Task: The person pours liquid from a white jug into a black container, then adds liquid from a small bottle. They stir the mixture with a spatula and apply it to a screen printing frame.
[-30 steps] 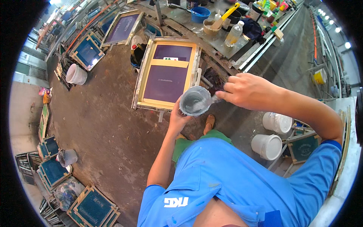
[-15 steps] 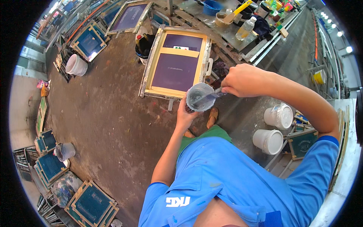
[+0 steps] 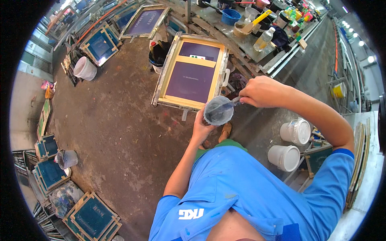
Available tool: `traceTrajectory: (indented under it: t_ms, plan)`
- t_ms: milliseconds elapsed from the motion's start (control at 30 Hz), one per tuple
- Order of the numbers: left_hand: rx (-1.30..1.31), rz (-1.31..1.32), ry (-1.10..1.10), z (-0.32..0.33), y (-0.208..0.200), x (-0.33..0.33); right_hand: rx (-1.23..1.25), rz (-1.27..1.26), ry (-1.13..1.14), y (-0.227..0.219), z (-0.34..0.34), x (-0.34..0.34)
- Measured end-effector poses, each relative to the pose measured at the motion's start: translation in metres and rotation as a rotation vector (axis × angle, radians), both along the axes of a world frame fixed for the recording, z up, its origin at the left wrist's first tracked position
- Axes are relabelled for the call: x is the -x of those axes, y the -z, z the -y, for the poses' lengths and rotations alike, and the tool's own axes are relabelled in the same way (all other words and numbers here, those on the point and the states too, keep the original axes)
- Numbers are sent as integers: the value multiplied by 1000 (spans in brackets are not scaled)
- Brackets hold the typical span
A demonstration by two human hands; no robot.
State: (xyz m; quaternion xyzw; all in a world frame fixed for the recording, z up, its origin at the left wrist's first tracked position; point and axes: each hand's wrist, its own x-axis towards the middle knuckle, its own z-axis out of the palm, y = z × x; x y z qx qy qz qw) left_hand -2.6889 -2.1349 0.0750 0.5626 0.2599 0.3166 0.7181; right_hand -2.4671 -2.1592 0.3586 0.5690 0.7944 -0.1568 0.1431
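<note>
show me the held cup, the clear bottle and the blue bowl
held cup (image 3: 218,118): head view, inside near the lower rim
clear bottle (image 3: 263,39): head view, middle of its body
blue bowl (image 3: 231,20): head view, front outer wall

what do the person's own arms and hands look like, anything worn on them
Both the left hand and right hand are bare, with no gloves, watch or bracelet visible. The arms wear short, bright blue sleeves: the left sleeve and the right sleeve, which ends in a darker blue band. Below them, the forearms are uncovered.
</note>
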Motion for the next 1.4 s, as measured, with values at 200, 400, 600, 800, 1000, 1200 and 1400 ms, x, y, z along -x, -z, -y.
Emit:
traceTrajectory:
  t_ms: [200, 400, 600, 800, 1000, 1200, 1400]
  plan:
    - [148, 66, -25, 5, -16, -1, -26, 197, 54, 2, 11, -14]
    - [104, -16, 0, 14, -22, -6, 64, -47, 69, 6, 20, -11]
    - [139, 44, -12, 12, -14, -2, -41, 126, 143, 7, 23, -20]
    - [138, -61, 38, 10, -35, -2, 16, -48, 134, 5, 30, -12]
    - [113, 20, 13, 8, -21, 1, -22, 82, 169, 0, 29, -19]
    - [30, -24, 68, 13, -15, -2, 8, -60, 160, 8, 36, -13]
    - [92, 8, 38, 14, -12, 4, 30, 105, 197, 1, 36, -14]
